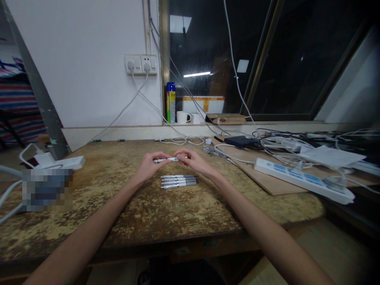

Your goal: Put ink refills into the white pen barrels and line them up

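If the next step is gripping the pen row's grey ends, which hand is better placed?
The right hand, probably: the row's grey ends lie on its side, while the left hand is nearer the white ends. Both hold another pen, so the right would need freeing first.

Bench (pixel 163 215): rough wood, finish worn & patchy. Pens (pixel 172 185): smooth plastic, sl. shiny. Pwr strip at R (pixel 310 181): smooth plastic, low sheen. Mug (pixel 181 117): glossy, ceramic-looking. Window (pixel 204 51): reflective glass. Wall (pixel 89 71): matt, smooth. Sill box (pixel 228 120): matt cardbd.
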Tool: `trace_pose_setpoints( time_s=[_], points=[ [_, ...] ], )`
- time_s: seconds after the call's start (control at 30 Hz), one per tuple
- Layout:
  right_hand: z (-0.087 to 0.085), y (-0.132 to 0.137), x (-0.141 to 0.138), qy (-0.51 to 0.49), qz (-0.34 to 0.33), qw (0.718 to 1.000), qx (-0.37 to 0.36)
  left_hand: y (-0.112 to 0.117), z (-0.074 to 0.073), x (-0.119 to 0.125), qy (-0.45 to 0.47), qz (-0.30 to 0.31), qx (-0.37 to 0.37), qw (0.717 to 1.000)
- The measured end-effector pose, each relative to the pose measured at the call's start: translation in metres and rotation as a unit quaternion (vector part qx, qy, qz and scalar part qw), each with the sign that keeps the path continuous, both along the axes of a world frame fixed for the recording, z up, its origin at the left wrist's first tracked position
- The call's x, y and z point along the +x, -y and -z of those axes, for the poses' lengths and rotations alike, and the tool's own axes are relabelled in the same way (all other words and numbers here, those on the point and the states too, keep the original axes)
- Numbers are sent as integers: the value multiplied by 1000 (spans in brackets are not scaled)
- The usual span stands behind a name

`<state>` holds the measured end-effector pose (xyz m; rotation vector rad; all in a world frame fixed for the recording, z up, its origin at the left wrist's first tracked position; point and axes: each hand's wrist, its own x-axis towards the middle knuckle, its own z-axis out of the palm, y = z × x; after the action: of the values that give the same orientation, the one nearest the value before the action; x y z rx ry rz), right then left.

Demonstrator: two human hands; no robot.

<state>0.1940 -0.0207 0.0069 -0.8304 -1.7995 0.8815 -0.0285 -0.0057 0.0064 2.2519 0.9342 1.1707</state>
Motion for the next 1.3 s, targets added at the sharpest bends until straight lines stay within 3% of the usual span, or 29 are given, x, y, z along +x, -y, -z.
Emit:
trace_pose_setpoints(
  time_s=[0.2,0.4,0.57,0.67,0.97,1.3],
  points=[
    [2,-2,0,-30,-35,998,-53,2,-5,0,10,-25,-9,1000],
    [4,-5,-3,-55,-60,994,-68,-6,1,-1,79,-79,-81,990],
    [9,-4,-5,-5,-94,993,-76,-13,6,1,203,0,-148,968],
    [15,-8,-6,6,-95,993,-77,-14,6,1,228,51,-178,956],
    [19,-20,0,-51,-58,995,-62,2,-3,4,162,78,-213,960],
    [12,-11,-20,-152,-19,987,-40,4,-6,8,88,66,-105,988]
  ],
)
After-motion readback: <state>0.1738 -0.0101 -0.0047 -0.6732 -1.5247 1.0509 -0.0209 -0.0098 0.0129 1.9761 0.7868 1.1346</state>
